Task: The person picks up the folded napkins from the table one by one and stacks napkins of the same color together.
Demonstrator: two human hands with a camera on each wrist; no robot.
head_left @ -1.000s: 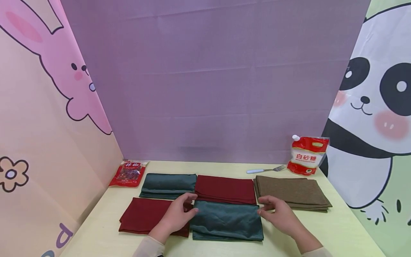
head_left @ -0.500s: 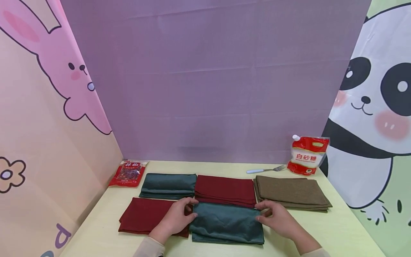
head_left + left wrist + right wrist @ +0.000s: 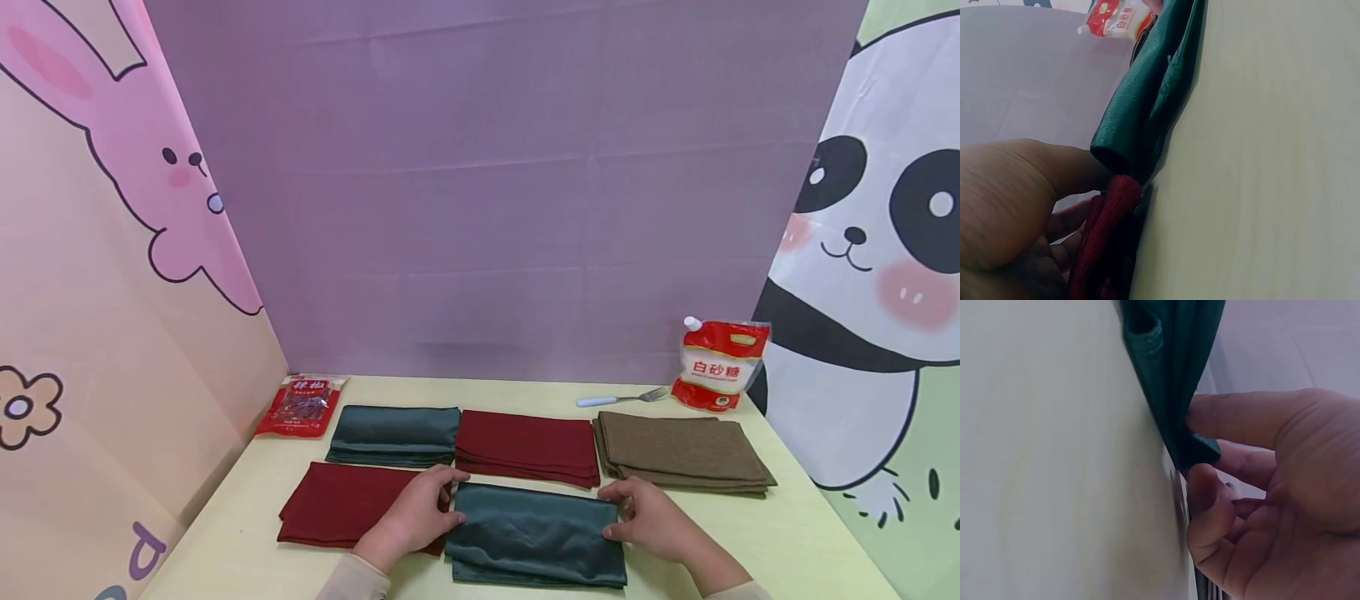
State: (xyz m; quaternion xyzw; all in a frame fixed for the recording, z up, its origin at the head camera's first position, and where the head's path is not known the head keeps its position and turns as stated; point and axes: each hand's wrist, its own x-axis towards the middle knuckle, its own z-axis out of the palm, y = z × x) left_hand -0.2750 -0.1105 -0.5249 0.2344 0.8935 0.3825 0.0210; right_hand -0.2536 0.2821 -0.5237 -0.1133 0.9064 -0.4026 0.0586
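Observation:
A folded, satiny teal cloth [image 3: 538, 537] lies at the front middle of the table. My left hand [image 3: 417, 515] holds its left end, thumb at the side edge and index fingertip at the far corner. On the other end, my right hand [image 3: 654, 518] pinches the far right corner; in the right wrist view the thumb [image 3: 1241, 422] presses on the teal fabric. Beside it on the left, partly hidden by my left hand, lies a folded red cloth [image 3: 341, 500]. Behind are a second folded red cloth [image 3: 525, 442] and another teal one [image 3: 397, 429].
A folded brown cloth [image 3: 682, 450] lies at the back right. Behind it are a fork with a pale handle [image 3: 600, 401] and a red-and-white spouted pouch [image 3: 718, 367]. A red packet [image 3: 302, 407] sits at the back left. A purple sheet [image 3: 480, 208] hangs behind the table [image 3: 225, 533].
The front teal cloth has slid toward me and slightly right, with both hands moving along. A strip of table now shows between it and the red cloth behind.

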